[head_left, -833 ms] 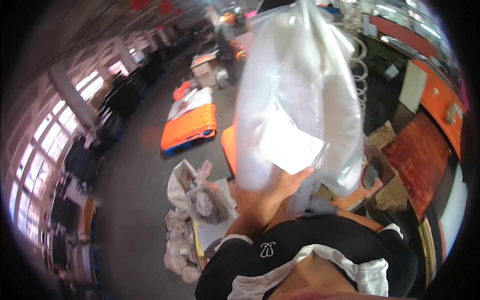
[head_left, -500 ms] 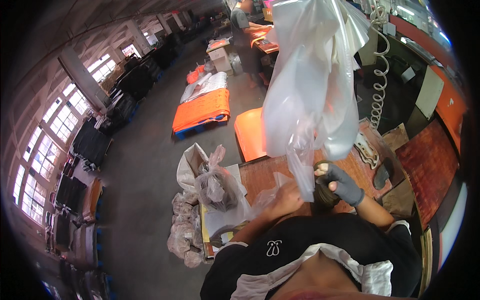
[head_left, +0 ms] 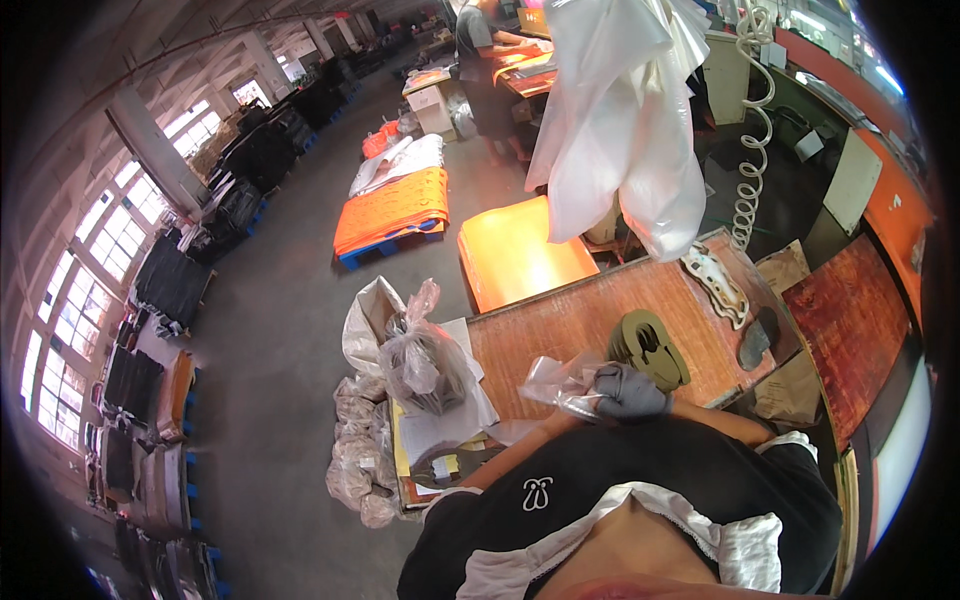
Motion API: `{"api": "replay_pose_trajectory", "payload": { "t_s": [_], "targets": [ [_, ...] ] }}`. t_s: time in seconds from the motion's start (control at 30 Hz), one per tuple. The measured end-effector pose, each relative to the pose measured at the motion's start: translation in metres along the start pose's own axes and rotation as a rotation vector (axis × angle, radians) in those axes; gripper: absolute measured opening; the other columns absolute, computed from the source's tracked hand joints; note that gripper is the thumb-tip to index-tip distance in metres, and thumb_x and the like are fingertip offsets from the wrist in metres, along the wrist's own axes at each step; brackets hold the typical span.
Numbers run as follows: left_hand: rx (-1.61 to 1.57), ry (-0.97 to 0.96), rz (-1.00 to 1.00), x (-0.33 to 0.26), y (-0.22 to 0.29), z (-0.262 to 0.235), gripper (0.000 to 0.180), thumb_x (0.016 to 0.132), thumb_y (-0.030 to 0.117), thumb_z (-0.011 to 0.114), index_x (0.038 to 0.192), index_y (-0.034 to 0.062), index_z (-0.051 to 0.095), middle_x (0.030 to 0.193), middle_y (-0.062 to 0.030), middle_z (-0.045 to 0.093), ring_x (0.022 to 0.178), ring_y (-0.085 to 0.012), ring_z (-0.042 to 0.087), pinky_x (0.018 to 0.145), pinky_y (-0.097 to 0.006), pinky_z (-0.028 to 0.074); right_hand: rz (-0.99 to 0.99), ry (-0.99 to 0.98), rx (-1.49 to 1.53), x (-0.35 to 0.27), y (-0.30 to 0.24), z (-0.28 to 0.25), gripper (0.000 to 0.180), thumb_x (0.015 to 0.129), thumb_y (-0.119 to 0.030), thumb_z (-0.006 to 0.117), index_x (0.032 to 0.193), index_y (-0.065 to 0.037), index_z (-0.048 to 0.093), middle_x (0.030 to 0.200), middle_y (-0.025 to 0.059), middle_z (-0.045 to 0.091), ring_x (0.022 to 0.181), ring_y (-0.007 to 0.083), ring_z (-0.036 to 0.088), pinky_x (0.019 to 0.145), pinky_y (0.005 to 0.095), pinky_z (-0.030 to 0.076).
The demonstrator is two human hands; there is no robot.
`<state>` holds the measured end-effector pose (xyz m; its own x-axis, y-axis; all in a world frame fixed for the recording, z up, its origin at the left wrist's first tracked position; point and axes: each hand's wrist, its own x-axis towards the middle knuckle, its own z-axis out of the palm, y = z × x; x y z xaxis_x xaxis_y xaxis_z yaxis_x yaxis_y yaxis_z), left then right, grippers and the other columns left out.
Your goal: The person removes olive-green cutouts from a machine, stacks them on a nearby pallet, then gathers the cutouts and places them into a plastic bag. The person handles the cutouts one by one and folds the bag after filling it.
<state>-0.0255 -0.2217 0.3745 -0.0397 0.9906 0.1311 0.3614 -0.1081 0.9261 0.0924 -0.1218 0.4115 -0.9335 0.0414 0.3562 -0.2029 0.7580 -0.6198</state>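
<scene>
A clear plastic bag [head_left: 562, 383] is bunched up close to my chest, over the near edge of the wooden table. My right hand [head_left: 632, 392], in a grey glove, is closed on the bag's right end. My left hand [head_left: 566, 424] is at the bag's lower side. Its fingers are hidden behind the plastic and the glove. Just beyond my right hand, a stack of olive-green curved pieces [head_left: 648, 348] with slots lies on the table, touched by neither hand.
Large translucent plastic sheets [head_left: 625, 120] hang above the table [head_left: 540, 325]. A metal cutting die [head_left: 716, 285] and a dark pad [head_left: 758, 340] lie at right, near a coiled hose [head_left: 752, 170]. Tied bags [head_left: 425, 365] stand left. An orange stack [head_left: 520, 250] is beyond; a person [head_left: 485, 70] works farther off.
My right hand has let go of the olive-green stack and moved left onto the clear bag. The bag has come away from the hanging plastic, toward my chest. My left hand has drawn back.
</scene>
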Motion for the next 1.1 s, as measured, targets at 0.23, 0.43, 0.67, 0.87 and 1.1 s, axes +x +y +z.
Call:
{"api": "replay_pose_trajectory", "payload": {
  "t_s": [0.23,0.43,0.67,0.87,1.1],
  "targets": [
    [-0.294,0.000,-0.052,-0.022,0.015,-0.040,0.031,0.087,0.022,0.056,0.112,0.0040,0.055,0.102,-0.0079,0.059,0.094,-0.0201,0.056,0.085,-0.032,0.044,-0.025,0.431,0.022,-0.013,0.009,0.009,0.020,0.072,-0.022,0.062,0.082,-0.005,0.059,0.082,0.0119,0.056,0.076,0.0314,0.055,0.067,0.0412,0.045],
    [-0.923,0.361,-0.237,-0.023,-0.005,-0.067,0.022,0.092,0.016,0.047,0.108,0.0032,0.054,0.098,-0.0102,0.059,0.094,-0.0218,0.056,0.081,-0.038,0.045,-0.328,0.305,-0.177,-0.002,0.011,0.015,0.020,0.066,-0.021,0.067,0.079,-0.008,0.059,0.080,0.0079,0.058,0.074,0.0281,0.057,0.065,0.0394,0.047],
    [-1.060,0.719,0.054,-0.021,-0.001,-0.103,0.013,0.090,0.012,0.049,0.100,0.0049,0.055,0.090,-0.0068,0.058,0.077,-0.0190,0.055,0.071,-0.034,0.046,-0.121,0.103,-0.098,-0.007,0.010,0.016,0.023,0.070,-0.023,0.068,0.081,-0.006,0.058,0.081,0.0084,0.060,0.076,0.0286,0.058,0.067,0.0394,0.047],
    [-0.226,0.868,0.015,-0.019,0.007,-0.081,0.029,0.087,0.005,0.048,0.116,0.0049,0.050,0.093,-0.0069,0.056,0.084,-0.0172,0.055,0.076,-0.031,0.045,0.006,0.298,-0.089,-0.007,0.007,0.013,0.040,0.070,-0.028,0.070,0.098,-0.004,0.055,0.097,0.0138,0.057,0.088,0.0319,0.057,0.074,0.0379,0.046],
    [-0.249,0.313,-0.044,-0.012,0.001,-0.025,0.044,0.086,0.009,0.050,0.128,0.0015,0.042,0.097,-0.0046,0.053,0.086,-0.0111,0.051,0.079,-0.025,0.042,0.205,0.247,-0.011,0.000,-0.002,0.014,0.043,0.071,-0.031,0.070,0.100,-0.004,0.053,0.096,0.0152,0.056,0.086,0.0317,0.056,0.073,0.0372,0.046]
  ]
}}
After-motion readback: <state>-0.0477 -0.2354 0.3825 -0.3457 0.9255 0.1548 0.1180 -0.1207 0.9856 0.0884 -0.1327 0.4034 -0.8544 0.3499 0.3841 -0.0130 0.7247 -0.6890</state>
